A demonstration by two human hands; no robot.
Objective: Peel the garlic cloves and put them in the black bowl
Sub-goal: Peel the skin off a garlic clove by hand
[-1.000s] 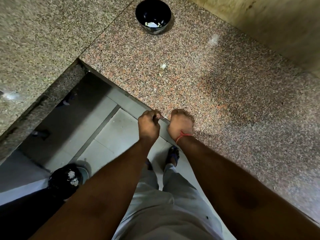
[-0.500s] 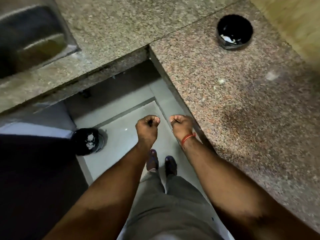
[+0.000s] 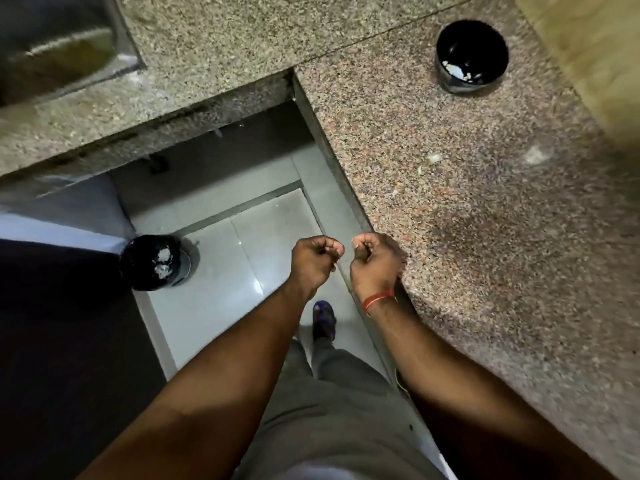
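Observation:
The black bowl (image 3: 450, 83) stands far back on the reddish granite counter (image 3: 491, 244), with a few white garlic pieces inside. My left hand (image 3: 313, 261) hovers over the floor just off the counter's edge, fingers curled and thumb pinched against the fingertips as if on a scrap of garlic skin. My right hand (image 3: 372, 263), with a red thread at the wrist, is at the counter's edge, curled round a small pale garlic clove (image 3: 355, 241) that barely shows. The two hands are a little apart.
Small white garlic scraps (image 3: 433, 157) lie on the counter between my hands and the bowl. A black bin (image 3: 156, 263) holding white peel stands on the tiled floor to the left. A steel sink (image 3: 59, 46) is set in the grey counter at the top left.
The view has swung left, so the bowl now lies at the upper right and the bin sits closer. My hands have moved off the counter's edge over the floor and drawn apart.

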